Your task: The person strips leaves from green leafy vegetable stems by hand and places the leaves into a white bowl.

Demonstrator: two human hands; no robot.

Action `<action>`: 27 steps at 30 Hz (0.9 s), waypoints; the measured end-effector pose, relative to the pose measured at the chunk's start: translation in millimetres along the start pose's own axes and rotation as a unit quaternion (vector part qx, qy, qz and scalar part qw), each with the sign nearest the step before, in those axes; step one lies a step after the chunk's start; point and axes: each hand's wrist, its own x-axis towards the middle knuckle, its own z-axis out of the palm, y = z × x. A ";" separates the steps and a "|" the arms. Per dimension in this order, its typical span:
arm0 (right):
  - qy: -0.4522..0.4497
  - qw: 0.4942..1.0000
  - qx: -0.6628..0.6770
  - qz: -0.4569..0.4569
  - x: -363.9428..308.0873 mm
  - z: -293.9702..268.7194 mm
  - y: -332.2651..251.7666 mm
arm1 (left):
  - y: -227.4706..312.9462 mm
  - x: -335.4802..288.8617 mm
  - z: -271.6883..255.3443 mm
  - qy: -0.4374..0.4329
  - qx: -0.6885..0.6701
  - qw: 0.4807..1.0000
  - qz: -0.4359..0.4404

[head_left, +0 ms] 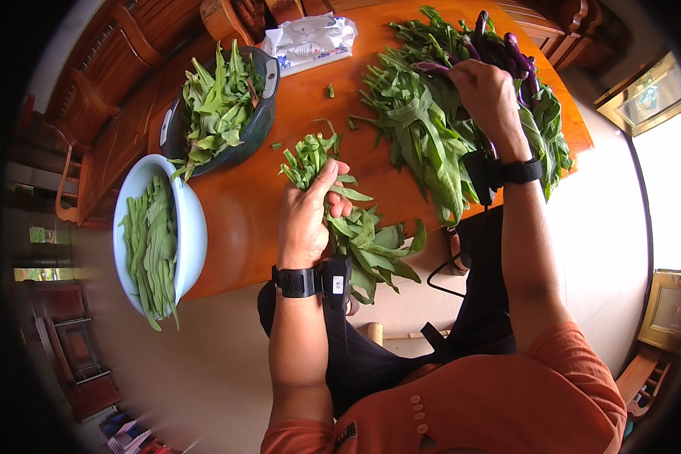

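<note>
At a glossy wooden table (231, 250), the left hand (310, 212) clasps leafy stems (371, 246).

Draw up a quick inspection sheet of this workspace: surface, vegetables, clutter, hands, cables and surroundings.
Surface: orange-brown wooden table.
Vegetables: pile of greens with long purple vegetables at the far right; more greens in a dark basin and a light blue bowl.
Clutter: white soft package, small green scrap.
Left hand: closed around a leafy bunch.
Right hand: at the pile; its grip is unclear.
Cables: thin black cord below the table's near edge; ends unclear.
Surroundings: wooden seating, pale floor.
</note>
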 end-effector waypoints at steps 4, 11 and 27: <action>0.057 0.998 0.008 0.038 3.2 -7.6 8.0 | -1.3 0.2 3.9 0.008 0.022 1.000 0.000; 0.076 0.986 0.117 0.086 8.0 -24.0 -1.1 | 3.0 7.6 -4.9 0.001 -0.104 0.994 -0.012; -0.200 0.949 0.240 0.035 -10.8 12.8 -49.0 | -4.8 -6.8 -0.4 0.035 -0.193 0.981 0.002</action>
